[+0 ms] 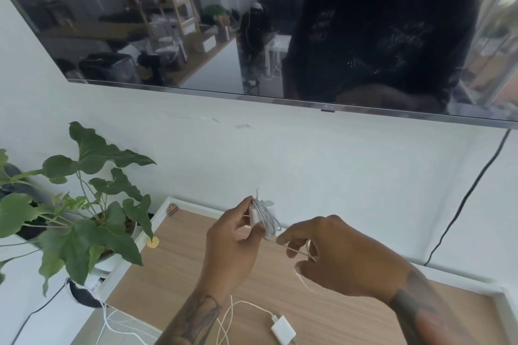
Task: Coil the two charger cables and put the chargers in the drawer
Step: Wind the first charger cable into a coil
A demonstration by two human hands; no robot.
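My left hand [229,244] holds a white charger brick [255,214] above the wooden cabinet top [179,274], thumb and fingers curled round it. Several turns of its white cable [270,218] are wrapped round the brick. My right hand [339,255] pinches the loose end of that cable [301,253] just right of the brick. A second white charger [283,328] lies flat on the wood near the front edge, its cable [238,314] trailing loose to the left and over the cabinet's edge. No drawer is in view.
A leafy potted plant [84,221] stands at the cabinet's left end. A small yellow disc [153,242] lies on the wood near it. A wall-mounted TV [196,36] hangs above; a black cord [459,210] runs down the wall on the right.
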